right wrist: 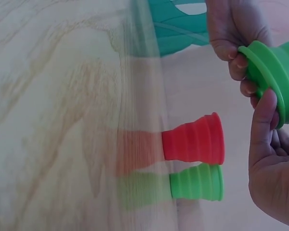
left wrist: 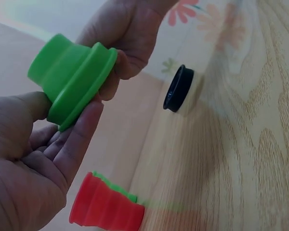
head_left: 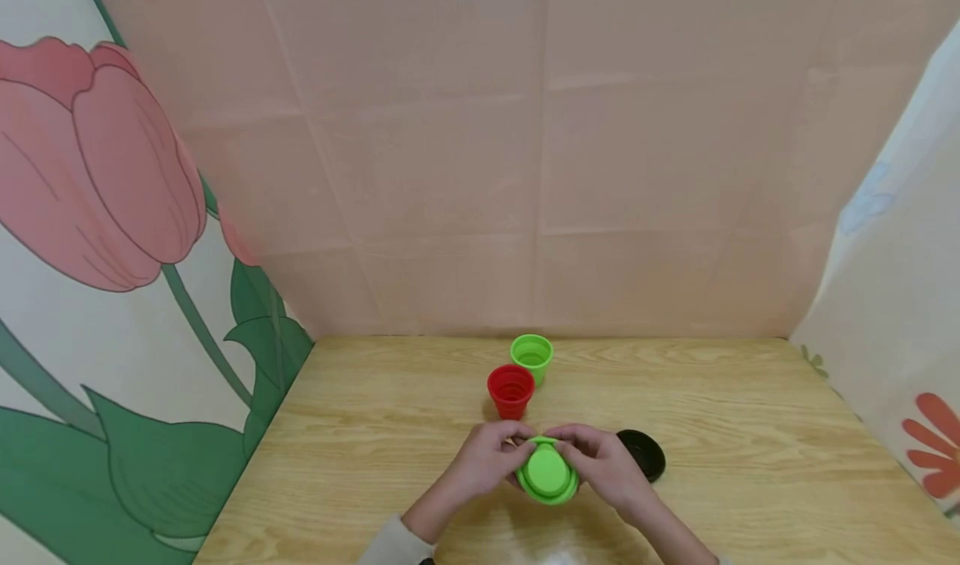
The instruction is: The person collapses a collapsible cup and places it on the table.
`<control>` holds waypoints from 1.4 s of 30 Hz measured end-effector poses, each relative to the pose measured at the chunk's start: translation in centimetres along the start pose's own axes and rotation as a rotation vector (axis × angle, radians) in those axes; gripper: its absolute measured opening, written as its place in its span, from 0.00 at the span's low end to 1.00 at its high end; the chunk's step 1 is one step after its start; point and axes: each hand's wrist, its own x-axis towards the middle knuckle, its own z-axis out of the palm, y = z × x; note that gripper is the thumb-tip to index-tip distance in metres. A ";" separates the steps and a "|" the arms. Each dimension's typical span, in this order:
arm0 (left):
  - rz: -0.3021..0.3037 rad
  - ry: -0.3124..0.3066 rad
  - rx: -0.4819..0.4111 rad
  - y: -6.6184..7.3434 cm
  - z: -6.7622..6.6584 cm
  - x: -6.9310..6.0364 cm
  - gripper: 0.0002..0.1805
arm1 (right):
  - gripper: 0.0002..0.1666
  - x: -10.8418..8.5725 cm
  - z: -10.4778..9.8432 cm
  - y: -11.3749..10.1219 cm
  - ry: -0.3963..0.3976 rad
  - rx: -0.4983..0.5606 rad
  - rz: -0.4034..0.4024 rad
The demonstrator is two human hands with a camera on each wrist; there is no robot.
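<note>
"Over the near part of the wooden table (head_left: 360, 432), what were both hands grasping?"

"One half-folded green cup (head_left: 547, 472), held off the table, base toward the person, rim away. The left hand (head_left: 487, 461) was at nine o'clock of it, the right hand (head_left: 607, 462) at three, and thumbs and fingers of both pinched its rim. I took that two-sided hold to be for steadiness and even pressure, since the wall sat in steps, only partly drawn out, I judged."

"And past that?"

"Between two and three o'clock from it, just beyond the right hand, one shallow black dish (head_left: 642, 455) lay on the table, likely put aside so the hands had room."

"Farther?"

"One red cup (head_left: 511, 390) stood at eleven o'clock, mouth up. Farthest, just short of twelve, stood the tall green cup (head_left: 532, 353), also mouth up, partly behind the red. Base down, I supposed, because they balanced well that way. Whether those two touched, I couldn't tell."

"So how many of each?"

"Green cups, two: one gripped, one standing. Red, one. Black dishes, one. Hands, two, neither free."
</note>
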 end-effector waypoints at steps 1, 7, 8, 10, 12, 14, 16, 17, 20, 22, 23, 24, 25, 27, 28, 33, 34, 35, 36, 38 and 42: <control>-0.001 0.001 -0.004 0.0 0.0 0.0 0.10 | 0.22 0.0 0.0 0.0 0.003 0.008 0.004; -0.034 -0.018 -0.073 -0.2 -0.2 0.0 0.14 | 0.26 0.0 -0.3 0.4 -0.005 0.070 0.049; -0.039 -0.029 -0.088 -0.3 -0.2 -0.1 0.14 | 0.26 -0.1 -0.4 0.4 -0.013 0.082 0.053; -0.049 -0.056 -0.117 -0.4 -0.3 -0.1 0.15 | 0.27 -0.1 -0.5 0.5 -0.030 0.107 0.053; -0.060 -0.082 -0.146 -0.5 -0.4 -0.1 0.16 | 0.26 -0.2 -0.6 0.5 -0.051 0.131 0.050; -0.071 -0.102 -0.173 -0.5 -0.5 -0.1 0.17 | 0.26 -0.2 -0.7 0.6 -0.071 0.145 0.046; -0.080 -0.116 -0.195 -0.6 -0.6 -0.1 0.17 | 0.26 -0.1 -0.7 0.6 -0.085 0.146 0.044; -0.082 -0.121 -0.204 -0.6 -0.6 -0.2 0.17 | 0.25 -0.1 -0.8 0.7 -0.087 0.145 0.043; -0.090 -0.132 -0.234 -0.6 -0.8 -0.2 0.17 | 0.26 0.0 -0.7 0.7 -0.077 0.139 0.048; -0.092 -0.135 -0.248 -0.5 -0.9 -0.3 0.18 | 0.26 0.1 -0.6 0.7 -0.064 0.140 0.056; -0.094 -0.135 -0.254 -0.5 -0.9 -0.3 0.18 | 0.26 0.1 -0.6 0.7 -0.059 0.140 0.059; -0.096 -0.132 -0.261 -0.5 -0.9 -0.4 0.18 | 0.26 0.1 -0.5 0.7 -0.053 0.142 0.063; -0.096 -0.129 -0.263 -0.5 -1.0 -0.4 0.19 | 0.26 0.2 -0.5 0.7 -0.048 0.142 0.066; -0.098 -0.117 -0.263 -0.6 -1.0 -0.4 0.19 | 0.27 0.2 -0.5 0.7 -0.039 0.147 0.072; -0.101 -0.110 -0.263 -0.6 -1.0 -0.4 0.19 | 0.27 0.2 -0.4 0.6 -0.035 0.149 0.074; -0.109 -0.078 -0.254 -0.6 -1.1 -0.4 0.20 | 0.27 0.3 -0.4 0.6 -0.050 0.165 0.081; -0.105 -0.073 -0.253 -0.7 -1.1 -0.4 0.20 | 0.28 0.3 -0.5 0.5 -0.059 0.167 0.082; -0.106 -0.071 -0.251 -0.7 -1.1 -0.4 0.20 | 0.28 0.2 -0.5 0.5 -0.067 0.169 0.084; -0.106 -0.070 -0.252 -0.7 -1.1 -0.4 0.20 | 0.28 0.2 -0.5 0.4 -0.075 0.171 0.085; -0.107 -0.069 -0.253 -0.8 -1.1 -0.4 0.20 | 0.29 0.2 -0.5 0.4 -0.090 0.168 0.086; -0.111 -0.064 -0.260 -0.8 -1.1 -0.4 0.20 | 0.28 0.2 -0.5 0.2 -0.102 0.158 0.081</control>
